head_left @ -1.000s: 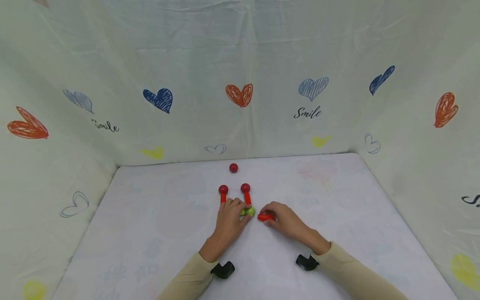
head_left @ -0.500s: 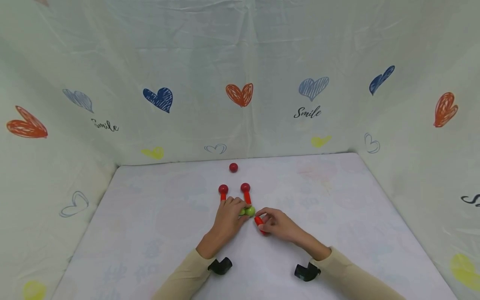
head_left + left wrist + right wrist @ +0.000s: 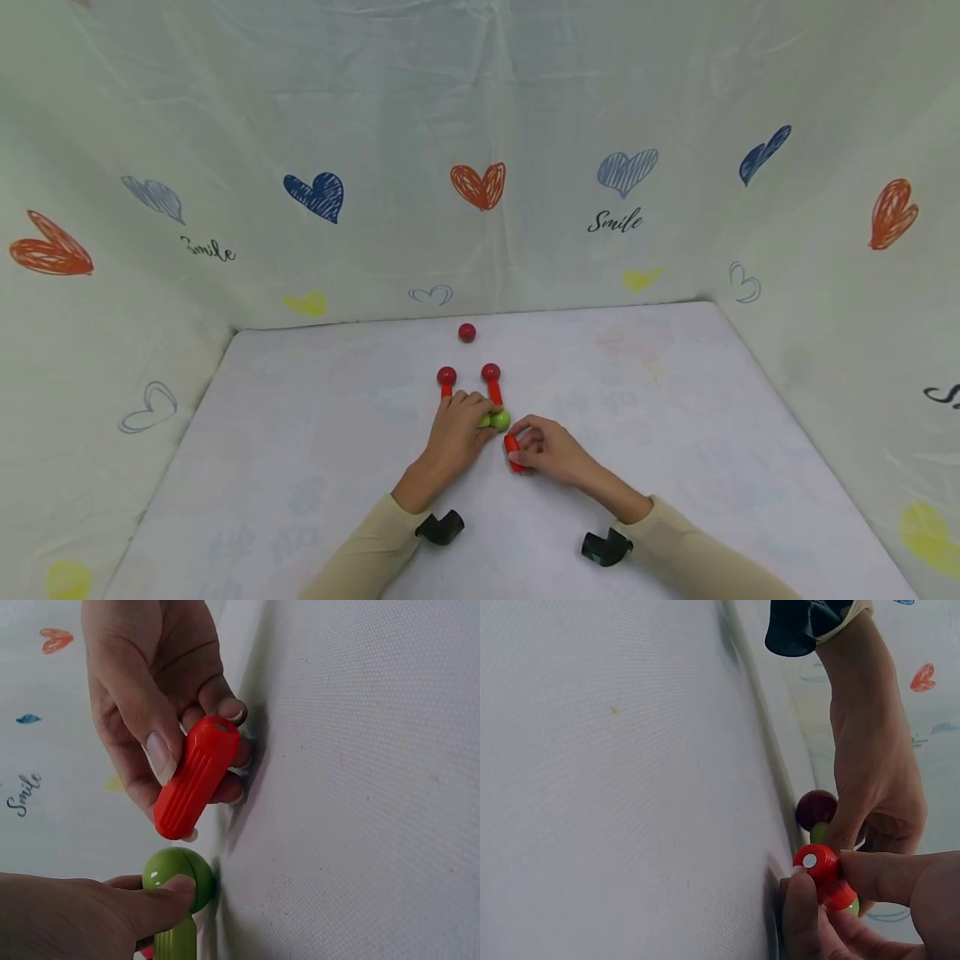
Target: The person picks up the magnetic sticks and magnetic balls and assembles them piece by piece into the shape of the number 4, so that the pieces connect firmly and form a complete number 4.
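Note:
My left hand (image 3: 453, 433) pinches a green ball (image 3: 501, 420) joined to a ribbed green rod (image 3: 175, 941); its thumb lies on the ball in the left wrist view. My right hand (image 3: 553, 450) holds a short ribbed red rod (image 3: 514, 454) between thumb and fingers, just right of and nearer than the green ball. A pale round dot marks the end of this red rod (image 3: 832, 885) in the right wrist view. Beyond the left hand, two red rods (image 3: 494, 393) reach away, each tipped with a dark red ball (image 3: 491, 372). The left fingers hide the near end of the left one.
A loose dark red ball (image 3: 467, 332) sits near the back edge of the white-covered table (image 3: 315, 442). Behind and at both sides hangs a pale curtain (image 3: 390, 233) printed with hearts. Each sleeve carries a black wrist camera (image 3: 441, 527).
The right hand has shifted left and slightly nearer, turning the red rod from lying sideways to pointing away from me. The left hand stays at the green ball.

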`<state>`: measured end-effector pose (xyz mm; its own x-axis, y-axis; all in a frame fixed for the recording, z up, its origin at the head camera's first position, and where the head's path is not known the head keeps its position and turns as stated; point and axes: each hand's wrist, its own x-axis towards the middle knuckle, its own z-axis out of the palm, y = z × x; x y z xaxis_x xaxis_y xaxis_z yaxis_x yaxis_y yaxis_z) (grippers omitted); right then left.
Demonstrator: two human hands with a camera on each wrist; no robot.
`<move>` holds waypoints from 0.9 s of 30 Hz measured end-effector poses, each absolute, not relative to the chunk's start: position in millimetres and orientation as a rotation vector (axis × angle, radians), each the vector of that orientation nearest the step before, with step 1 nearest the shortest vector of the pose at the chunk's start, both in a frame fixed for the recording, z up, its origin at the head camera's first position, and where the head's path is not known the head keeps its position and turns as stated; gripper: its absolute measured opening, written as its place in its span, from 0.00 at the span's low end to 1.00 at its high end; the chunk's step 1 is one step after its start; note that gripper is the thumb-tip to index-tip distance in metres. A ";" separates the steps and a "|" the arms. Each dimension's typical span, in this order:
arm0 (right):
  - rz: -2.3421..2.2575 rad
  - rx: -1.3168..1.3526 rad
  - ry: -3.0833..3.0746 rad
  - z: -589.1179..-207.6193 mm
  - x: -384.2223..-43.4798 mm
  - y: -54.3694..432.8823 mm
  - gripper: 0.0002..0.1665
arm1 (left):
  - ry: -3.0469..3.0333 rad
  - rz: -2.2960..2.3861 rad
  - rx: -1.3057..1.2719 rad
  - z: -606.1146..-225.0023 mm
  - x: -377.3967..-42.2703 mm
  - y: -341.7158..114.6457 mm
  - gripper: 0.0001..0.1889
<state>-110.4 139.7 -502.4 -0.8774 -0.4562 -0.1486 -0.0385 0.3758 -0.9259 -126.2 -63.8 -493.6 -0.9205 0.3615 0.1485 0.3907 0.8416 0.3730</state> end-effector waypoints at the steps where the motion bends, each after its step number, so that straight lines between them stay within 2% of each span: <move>1: -1.511 -0.430 2.262 -503.5 -110.9 139.4 0.18 | -2.947 -0.620 -0.603 -493.5 -126.4 -63.7 0.19; 27: -1.617 -0.337 2.330 -503.6 -106.3 123.6 0.19 | -2.953 -0.683 -0.584 -493.1 -125.0 -65.3 0.18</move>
